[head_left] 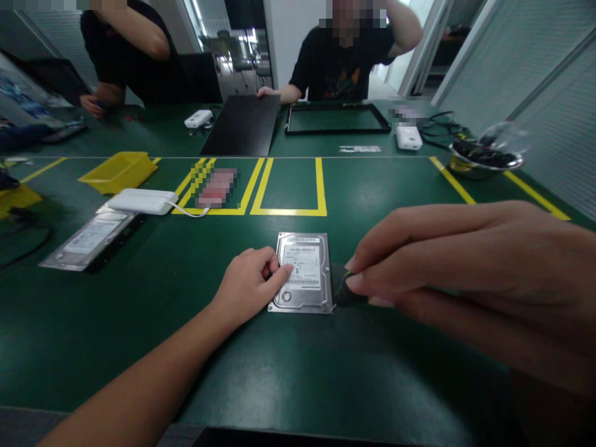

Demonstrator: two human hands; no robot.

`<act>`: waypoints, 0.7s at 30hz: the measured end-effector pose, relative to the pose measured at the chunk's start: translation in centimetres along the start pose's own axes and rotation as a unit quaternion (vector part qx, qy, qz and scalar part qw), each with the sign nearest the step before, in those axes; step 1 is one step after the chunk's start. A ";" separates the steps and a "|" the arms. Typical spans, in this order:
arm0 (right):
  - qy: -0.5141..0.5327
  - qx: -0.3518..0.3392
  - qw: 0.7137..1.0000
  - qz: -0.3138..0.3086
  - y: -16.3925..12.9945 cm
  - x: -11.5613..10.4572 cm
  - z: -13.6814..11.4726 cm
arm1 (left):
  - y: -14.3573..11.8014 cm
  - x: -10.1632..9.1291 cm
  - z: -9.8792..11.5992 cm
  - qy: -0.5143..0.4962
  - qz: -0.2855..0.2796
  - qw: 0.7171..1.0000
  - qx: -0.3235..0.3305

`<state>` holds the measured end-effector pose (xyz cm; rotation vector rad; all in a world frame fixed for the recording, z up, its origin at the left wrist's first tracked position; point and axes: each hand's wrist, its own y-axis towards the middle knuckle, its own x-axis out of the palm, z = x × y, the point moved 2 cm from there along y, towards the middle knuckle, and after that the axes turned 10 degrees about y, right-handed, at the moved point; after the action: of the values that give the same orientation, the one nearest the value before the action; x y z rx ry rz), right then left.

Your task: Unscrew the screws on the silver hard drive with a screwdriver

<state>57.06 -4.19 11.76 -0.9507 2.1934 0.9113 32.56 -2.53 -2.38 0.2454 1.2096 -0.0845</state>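
Note:
A silver hard drive (306, 273) with a white label lies flat on the green table. Its left edge is gripped by my left hand (249, 282), thumb on top of the label and fingers curled at the side. From the right, my right hand (447, 273) pinches the dark handle of a small screwdriver (347, 295) between thumb and fingertips. The thin shaft slants to the drive's lower right corner; whether it sits in a screw is too small to tell. Part of the handle is hidden behind my fingers.
Left of the drive are another drive (88, 239), a white power bank (142, 201) with a cable to a phone (218, 187), and a yellow bin (120, 171). Across stand a black panel (242, 127), a black frame (336, 131) and a metal bowl (484, 166). Two people sit opposite.

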 end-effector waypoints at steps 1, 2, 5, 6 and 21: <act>0.001 0.000 1.000 -0.002 0.0 0.0 0.0 | 0.0 0.0 0.0 0.000 -0.001 1.000 0.000; 0.002 0.002 1.000 -0.005 0.0 0.0 -0.1 | 0.0 0.0 0.0 0.000 -0.001 1.000 0.001; 0.007 0.002 1.000 -0.005 0.1 -0.1 -0.3 | 0.0 0.1 0.0 0.000 0.000 1.000 0.000; 0.009 0.001 1.000 -0.002 0.1 -0.1 -0.3 | 0.0 0.1 0.0 0.000 0.001 1.000 -0.001; 0.057 0.004 0.998 -0.015 0.5 -0.2 -0.9 | 0.1 0.1 -0.1 -0.007 0.002 1.000 -0.001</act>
<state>56.57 -4.57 12.63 -1.0530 2.2691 0.8512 32.55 -2.42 -2.50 0.2455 1.1950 -0.0820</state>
